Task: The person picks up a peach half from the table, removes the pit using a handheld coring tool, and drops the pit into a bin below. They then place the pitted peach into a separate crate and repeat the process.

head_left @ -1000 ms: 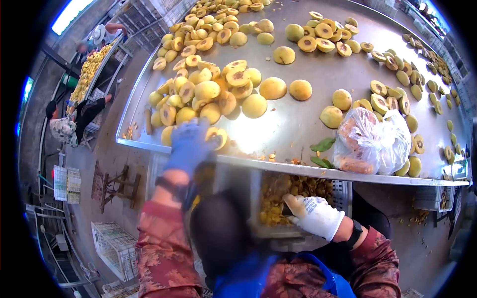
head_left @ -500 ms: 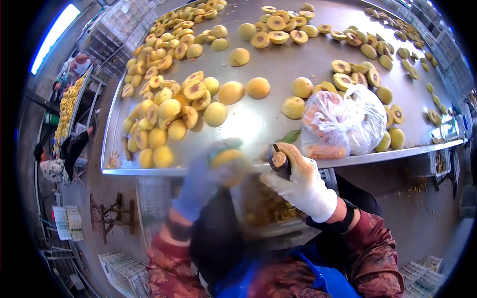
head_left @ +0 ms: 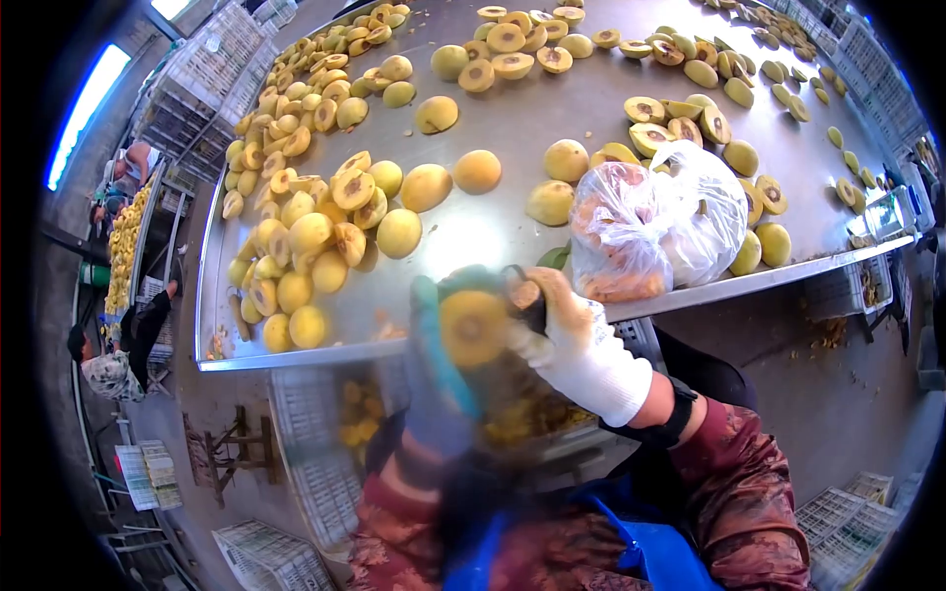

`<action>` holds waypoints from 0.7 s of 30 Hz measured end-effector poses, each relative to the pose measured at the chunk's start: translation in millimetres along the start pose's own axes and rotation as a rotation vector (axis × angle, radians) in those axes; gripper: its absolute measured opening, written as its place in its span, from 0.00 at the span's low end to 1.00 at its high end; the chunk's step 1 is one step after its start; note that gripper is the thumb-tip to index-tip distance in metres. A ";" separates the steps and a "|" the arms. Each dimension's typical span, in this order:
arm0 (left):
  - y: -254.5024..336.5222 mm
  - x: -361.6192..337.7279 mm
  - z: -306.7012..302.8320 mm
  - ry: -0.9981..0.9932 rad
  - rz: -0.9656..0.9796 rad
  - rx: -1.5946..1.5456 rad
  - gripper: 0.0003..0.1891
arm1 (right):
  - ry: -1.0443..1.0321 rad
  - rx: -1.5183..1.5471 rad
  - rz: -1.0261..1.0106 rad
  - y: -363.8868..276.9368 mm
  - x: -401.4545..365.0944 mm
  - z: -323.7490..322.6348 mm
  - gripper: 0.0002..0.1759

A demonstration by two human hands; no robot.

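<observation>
Item 1: my left hand [head_left: 437,360], blue glove, blurred. Its fingers are closed round one yellow fruit [head_left: 473,327], held just off the near edge of the steel worktop [head_left: 522,123].

Item 2: my right hand [head_left: 583,347], white knit glove. It is clamped on a small dark tool [head_left: 522,294], which is pressed against the fruit's right side. I cannot tell the tool's kind.

Item 3: grey crate [head_left: 645,343] below both hands, holding yellow scraps.

Item 4: clear plastic bag [head_left: 655,222], filled, on the worktop just beyond my right hand, with a green leaf [head_left: 555,258] beside it.

Item 5: heap of whole and halved fruit [head_left: 315,231], worktop, left.

Item 6: a person [head_left: 108,364] at far left, well apart.
</observation>
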State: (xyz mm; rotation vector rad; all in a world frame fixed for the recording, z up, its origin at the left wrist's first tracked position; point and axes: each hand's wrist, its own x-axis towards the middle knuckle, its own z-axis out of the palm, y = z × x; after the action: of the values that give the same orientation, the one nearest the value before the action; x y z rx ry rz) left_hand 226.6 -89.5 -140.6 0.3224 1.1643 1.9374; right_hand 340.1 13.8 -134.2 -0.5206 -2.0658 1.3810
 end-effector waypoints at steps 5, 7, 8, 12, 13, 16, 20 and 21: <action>2.1 -1.0 3.3 0.170 0.138 0.039 0.34 | -0.196 -0.095 0.091 -1.1 -9.9 -1.2 0.19; -4.6 -1.5 -3.9 0.125 0.281 0.253 0.34 | -0.252 -0.158 0.067 4.6 -14.0 4.1 0.19; -6.9 -2.2 -7.2 0.102 0.352 0.360 0.34 | -0.278 -0.166 0.076 6.6 -14.8 6.1 0.19; -6.1 -7.9 -10.7 0.051 0.438 0.645 0.27 | -0.357 -0.182 0.129 6.1 -15.8 9.4 0.21; -7.8 -8.2 -12.5 0.041 0.502 0.725 0.27 | -0.371 -0.183 0.149 5.6 -15.8 9.1 0.21; -9.8 -10.1 -13.1 0.035 0.585 0.849 0.26 | -0.351 -0.088 0.154 10.3 -19.9 11.0 0.19; -14.5 -14.2 -26.3 0.005 0.579 0.938 0.26 | -0.277 -0.065 0.084 18.9 -25.6 18.7 0.26; -15.7 -16.4 -29.6 0.006 0.593 0.998 0.25 | -0.271 -0.025 0.112 19.4 -26.9 20.4 0.28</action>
State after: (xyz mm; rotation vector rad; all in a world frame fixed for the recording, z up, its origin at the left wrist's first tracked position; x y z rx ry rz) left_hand 227.7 -116.5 -166.2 1.2978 2.1562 1.6357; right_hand 346.5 -9.3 -164.9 -0.4886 -2.3012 1.5649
